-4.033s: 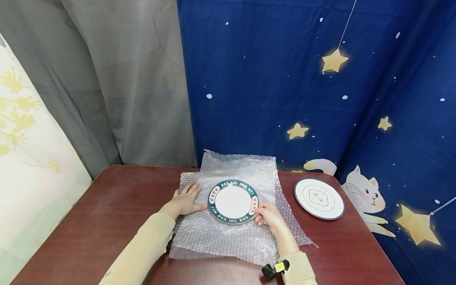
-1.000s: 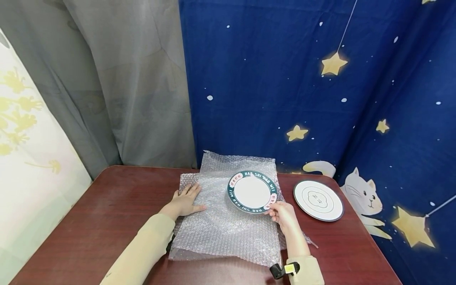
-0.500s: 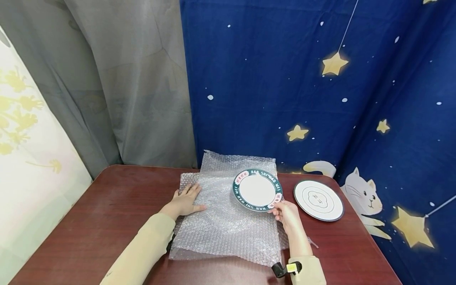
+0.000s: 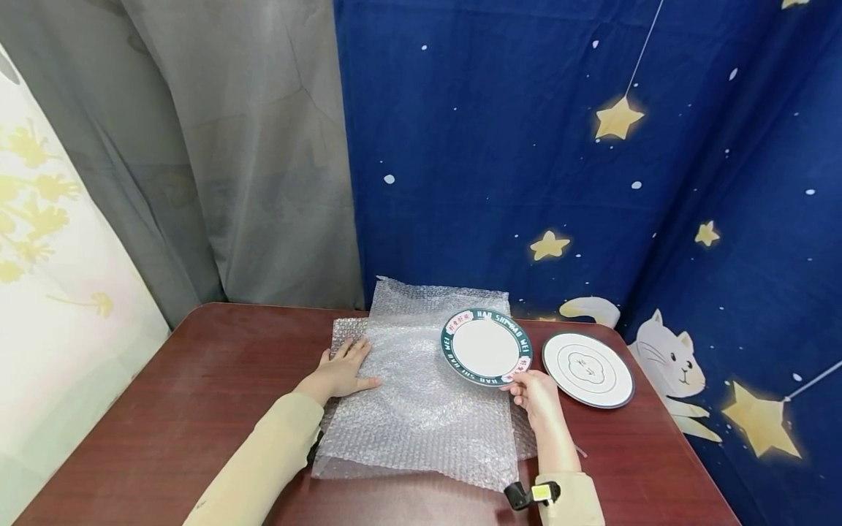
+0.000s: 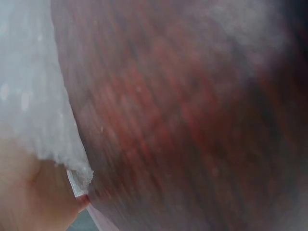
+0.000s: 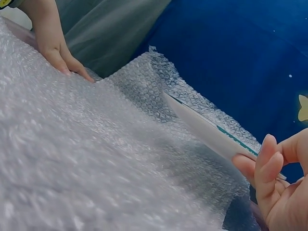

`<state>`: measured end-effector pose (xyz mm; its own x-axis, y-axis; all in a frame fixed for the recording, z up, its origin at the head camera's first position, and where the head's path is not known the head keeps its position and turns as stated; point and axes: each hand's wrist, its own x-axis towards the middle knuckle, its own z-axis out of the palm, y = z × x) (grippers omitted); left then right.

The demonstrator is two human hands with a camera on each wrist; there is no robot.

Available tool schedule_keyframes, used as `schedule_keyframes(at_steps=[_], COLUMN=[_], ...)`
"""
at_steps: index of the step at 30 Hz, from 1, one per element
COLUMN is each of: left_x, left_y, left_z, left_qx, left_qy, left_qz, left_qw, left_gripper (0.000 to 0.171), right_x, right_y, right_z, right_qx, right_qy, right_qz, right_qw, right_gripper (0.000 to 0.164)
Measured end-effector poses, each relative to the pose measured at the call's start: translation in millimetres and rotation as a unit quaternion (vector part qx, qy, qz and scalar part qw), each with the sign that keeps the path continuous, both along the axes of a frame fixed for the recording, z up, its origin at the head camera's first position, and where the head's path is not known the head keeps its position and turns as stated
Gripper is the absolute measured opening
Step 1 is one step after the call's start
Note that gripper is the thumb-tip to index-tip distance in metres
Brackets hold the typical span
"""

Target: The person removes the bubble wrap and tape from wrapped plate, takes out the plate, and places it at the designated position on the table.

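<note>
A white plate (image 4: 485, 349) with a green lettered rim is pinched at its near right edge by my right hand (image 4: 538, 398). In the right wrist view the plate (image 6: 207, 131) is tilted and raised above the bubble wrap (image 6: 86, 154), with my fingers (image 6: 269, 166) on its rim. My left hand (image 4: 338, 374) rests flat, fingers spread, on the left side of the bubble wrap (image 4: 421, 424), which lies in overlapping sheets. The left wrist view shows only part of that hand (image 5: 36, 197) at the wrap's edge.
A second white plate (image 4: 588, 370) with a dark rim and a line drawing lies at the right of the dark red table (image 4: 217, 394). Grey and blue star-patterned curtains (image 4: 473, 161) hang behind the table's back edge.
The green-rimmed plate has come up off the middle of the bubble wrap and moved right and back in my right hand. My left hand has left the plate's side only slightly, staying on the wrap.
</note>
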<state>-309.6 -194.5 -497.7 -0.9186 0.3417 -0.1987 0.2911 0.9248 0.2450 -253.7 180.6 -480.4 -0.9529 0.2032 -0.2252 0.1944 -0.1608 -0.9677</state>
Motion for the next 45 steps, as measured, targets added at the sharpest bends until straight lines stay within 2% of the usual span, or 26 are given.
schedule_keyframes(at_steps=[7,15,22,31,45], left_x=[0.8,2.4,2.4,2.0,3.1], left_y=[0.2,0.5,0.8,0.5,1.1], left_z=[1.6,2.1,2.2,0.9,0.9], left_qx=[0.0,0.001,0.003,0.002,0.009], left_qy=[0.0,-0.002,-0.002,-0.002,0.002], left_qz=[0.0,0.0,0.0,0.002,0.003], left_qw=[1.0,1.0,1.0,1.0,1.0], left_gripper=[0.096,0.095,0.095,0.095,0.094], right_x=[0.7,0.2,0.3,2.5,5.0], right_y=[5.9,13.4,19.6,26.6,37.5], right_z=[3.4,3.9,6.1,8.4,8.1], right_qx=[0.016,-0.007,-0.021,-0.037,-0.053], right_qy=[-0.005,-0.006,0.007,0.001,0.014], right_qz=[-0.009,-0.037,-0.046,-0.061,-0.109], right_qw=[1.0,0.999,0.999,0.997,0.992], right_gripper=[0.015,0.011,0.009,0.01,0.007])
